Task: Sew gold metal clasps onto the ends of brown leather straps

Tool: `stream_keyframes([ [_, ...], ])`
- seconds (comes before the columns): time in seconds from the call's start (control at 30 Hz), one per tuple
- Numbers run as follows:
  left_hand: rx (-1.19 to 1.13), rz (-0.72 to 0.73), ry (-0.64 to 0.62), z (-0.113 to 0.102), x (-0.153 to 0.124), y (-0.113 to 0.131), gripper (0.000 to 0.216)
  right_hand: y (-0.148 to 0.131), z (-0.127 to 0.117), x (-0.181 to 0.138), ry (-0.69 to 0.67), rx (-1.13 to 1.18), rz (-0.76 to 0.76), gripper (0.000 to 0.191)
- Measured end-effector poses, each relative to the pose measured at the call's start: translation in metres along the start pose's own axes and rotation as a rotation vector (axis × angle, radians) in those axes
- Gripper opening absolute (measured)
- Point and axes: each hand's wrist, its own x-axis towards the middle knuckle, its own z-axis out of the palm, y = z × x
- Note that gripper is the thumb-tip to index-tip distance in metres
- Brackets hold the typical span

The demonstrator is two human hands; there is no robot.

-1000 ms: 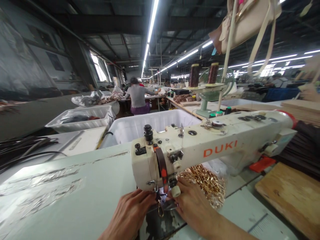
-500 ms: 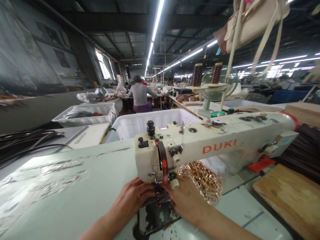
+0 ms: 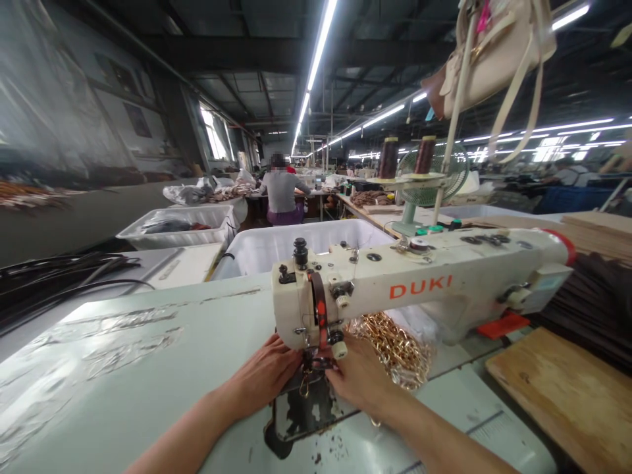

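The dark strap [image 3: 323, 363], a gold clip [image 3: 305, 386] beside it, sits under the sewing machine [image 3: 365, 286], between left hand [image 3: 266, 370] and right hand [image 3: 363, 373]. Both hands' fingers lie close together; whether they pinch it, I cannot tell. Stitching seems in hand; next calls for steady guiding.

Far left of the left hand [image 3: 270, 370] lay black strips [image 3: 54, 288]. Beyond them, a white plastic bin [image 3: 210, 239] held a dark bundle [image 3: 168, 226]. Well ahead of the left hand, a co-worker [image 3: 282, 191] sat facing away. Right of the right hand [image 3: 359, 374] lay a wooden board [image 3: 567, 388]; a beige handbag [image 3: 501, 69] hung above and beyond that hand.
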Motion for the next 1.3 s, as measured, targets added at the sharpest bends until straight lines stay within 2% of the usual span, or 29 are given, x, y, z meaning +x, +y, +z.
stream_keyframes([
  [0.07, 0.006, 0.009, 0.005, -0.002, 0.0, 0.001, 0.026, -0.004, 0.001, -0.006, 0.0, -0.007, -0.079, 0.014],
  [0.23, 0.012, 0.017, 0.014, -0.002, 0.0, 0.004, 0.026, -0.021, 0.006, -0.016, -0.083, -0.254, -0.49, 0.013],
  [0.33, 0.018, 0.016, 0.016, -0.002, 0.0, 0.004, 0.026, -0.031, 0.004, -0.006, -0.142, -0.393, -0.632, 0.007],
  [0.47, 0.019, 0.035, 0.025, -0.001, 0.0, 0.004, 0.022, -0.041, -0.005, 0.015, -0.227, -0.463, -0.759, 0.012],
  [0.67, 0.022, 0.065, 0.043, 0.0, 0.0, 0.005, 0.009, -0.055, -0.005, 0.029, -0.283, -0.445, -0.711, 0.011],
  [0.83, 0.039, 0.076, 0.063, -0.006, -0.001, 0.01, 0.013, -0.054, -0.003, 0.026, -0.267, -0.425, -0.626, 0.007],
  [1.03, 0.06, 0.063, 0.079, -0.005, -0.001, 0.01, 0.019, -0.045, -0.005, 0.009, -0.23, -0.404, -0.575, 0.007],
  [1.3, 0.074, 0.075, 0.089, -0.003, -0.002, 0.01, 0.016, -0.061, 0.007, 0.013, -0.227, -0.444, -0.59, 0.008],
])
